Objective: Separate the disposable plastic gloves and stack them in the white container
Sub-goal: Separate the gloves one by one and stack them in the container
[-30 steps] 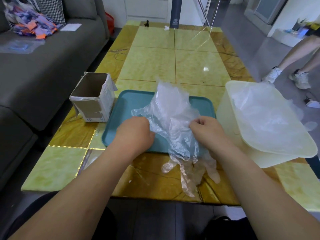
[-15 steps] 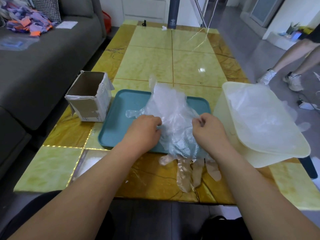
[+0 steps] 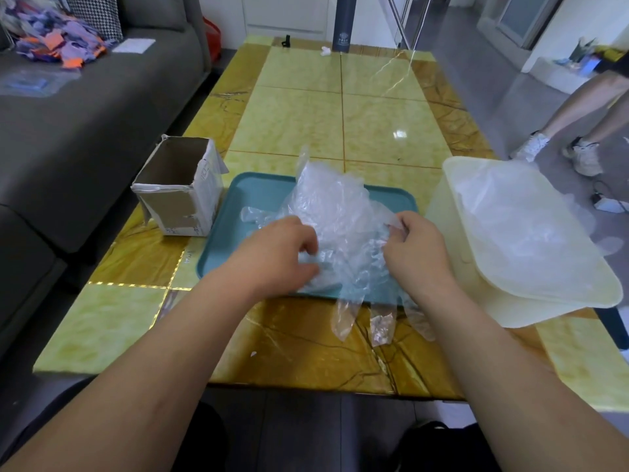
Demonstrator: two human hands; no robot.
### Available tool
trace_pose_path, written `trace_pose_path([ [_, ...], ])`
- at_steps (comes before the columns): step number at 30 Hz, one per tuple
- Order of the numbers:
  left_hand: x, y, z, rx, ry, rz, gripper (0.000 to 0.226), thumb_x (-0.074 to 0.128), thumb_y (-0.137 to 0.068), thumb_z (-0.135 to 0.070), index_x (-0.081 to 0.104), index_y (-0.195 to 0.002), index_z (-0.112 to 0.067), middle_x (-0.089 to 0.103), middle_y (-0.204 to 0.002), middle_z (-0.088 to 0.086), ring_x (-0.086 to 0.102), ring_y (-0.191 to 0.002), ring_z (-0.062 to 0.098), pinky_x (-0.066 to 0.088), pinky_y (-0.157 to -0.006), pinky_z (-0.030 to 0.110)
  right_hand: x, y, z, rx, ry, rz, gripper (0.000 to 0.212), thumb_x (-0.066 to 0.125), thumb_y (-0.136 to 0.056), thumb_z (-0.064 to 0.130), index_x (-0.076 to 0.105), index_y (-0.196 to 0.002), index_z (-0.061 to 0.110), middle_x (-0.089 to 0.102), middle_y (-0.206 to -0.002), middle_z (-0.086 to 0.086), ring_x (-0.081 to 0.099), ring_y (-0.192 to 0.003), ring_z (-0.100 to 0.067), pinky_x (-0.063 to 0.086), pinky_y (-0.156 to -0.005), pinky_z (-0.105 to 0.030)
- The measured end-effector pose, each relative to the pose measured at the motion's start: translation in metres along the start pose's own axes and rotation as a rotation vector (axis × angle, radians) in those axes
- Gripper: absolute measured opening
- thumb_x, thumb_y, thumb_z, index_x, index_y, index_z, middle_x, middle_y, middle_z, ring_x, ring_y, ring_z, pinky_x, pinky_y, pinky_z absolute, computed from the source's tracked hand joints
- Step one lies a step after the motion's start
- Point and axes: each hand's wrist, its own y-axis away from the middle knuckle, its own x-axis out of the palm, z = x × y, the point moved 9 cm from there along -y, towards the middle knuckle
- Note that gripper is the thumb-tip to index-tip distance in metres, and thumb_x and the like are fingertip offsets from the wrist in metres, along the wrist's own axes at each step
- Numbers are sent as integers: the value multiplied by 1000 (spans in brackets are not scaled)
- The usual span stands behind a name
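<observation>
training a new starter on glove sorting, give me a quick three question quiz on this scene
1. True or false: the left hand and the right hand both grip the pile of gloves over the blue tray.
2. Where does the white container stand? A: left of the tray. B: right of the tray. C: on top of the tray.
3. Name the open-topped thing standing left of the tray.

Key: 1 true. 2 B. 3 the cardboard box.
</observation>
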Motion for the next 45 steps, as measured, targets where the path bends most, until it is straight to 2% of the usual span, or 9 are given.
trace_pose_path([
  [4, 37, 10, -3, 59, 11, 297, 44, 92, -70, -50, 67, -103, -35, 53, -107, -15, 57, -94, 6, 48, -79, 25, -5, 1, 6, -15, -100, -39, 20, 47, -104, 14, 60, -90, 17, 61, -84, 3, 55, -73, -13, 39, -59, -27],
  [9, 22, 12, 9, 8, -22, 240, 13, 85, -81, -26, 72, -83, -26, 66, -89, -11, 62, -85, 9, 53, -72, 26, -17, 0, 7, -17, -157, -132, 20, 46, -106, 16, 63, -98, 24, 64, -90, 10, 58, -80, -2, 40, -63, -18],
  [14, 15, 22, 8, 58, 7, 157, 16, 83, -84, -27, 73, -96, -29, 60, -107, -15, 57, -103, 9, 47, -84, 24, -29, 5, 13, -36, -196, -237, 18, 47, -105, 14, 63, -103, 22, 63, -87, 13, 58, -78, 5, 39, -61, -5],
  [24, 15, 35, 9, 20, 27, 74, 23, 72, -91, -17, 78, -112, -25, 71, -104, -4, 63, -98, 18, 55, -87, 37, -20, 14, 18, -47, -231, -197, 20, 45, -105, 14, 64, -104, 23, 68, -90, 12, 61, -78, 8, 40, -61, -6],
  [28, 7, 40, 18, 9, 40, 91, 17, 66, -98, -19, 79, -106, -28, 62, -97, -11, 61, -98, 15, 46, -80, 27, -19, 18, 18, -52, -237, -184, 20, 46, -105, 14, 64, -105, 21, 68, -90, 11, 62, -81, 4, 42, -64, -10],
  [35, -33, 52, 8, 57, 471, 17, 4, 74, -90, -20, 77, -91, -22, 71, -118, -17, 60, -119, -2, 42, -100, 26, -18, 20, 19, -68, -181, -167, 18, 45, -104, 18, 62, -100, 21, 61, -89, 11, 57, -81, -3, 43, -68, -19],
  [38, -44, 67, -6, 136, 802, 201, 13, 68, -91, -12, 69, -96, -1, 79, -113, 6, 71, -118, 18, 48, -105, 40, -16, 18, 18, -67, -167, -164, 18, 45, -105, 17, 61, -97, 22, 60, -87, 11, 56, -79, -1, 41, -64, -13],
  [41, -42, 84, -25, 252, 1161, 518, 21, 62, -94, -6, 54, -96, 13, 74, -103, 30, 74, -102, 43, 57, -94, 49, -8, 17, 22, -93, -195, -120, 20, 49, -105, 17, 61, -90, 23, 63, -84, 9, 58, -76, -4, 42, -65, -23],
  [45, -40, 79, -28, 247, 1276, 455, 2, 65, -93, -8, 65, -94, -6, 68, -83, 7, 70, -77, 20, 59, -77, 31, 15, 24, 42, -79, -382, 110, 15, 68, -93, 11, 68, -83, 22, 69, -76, 14, 64, -69, 0, 50, -68, -20],
])
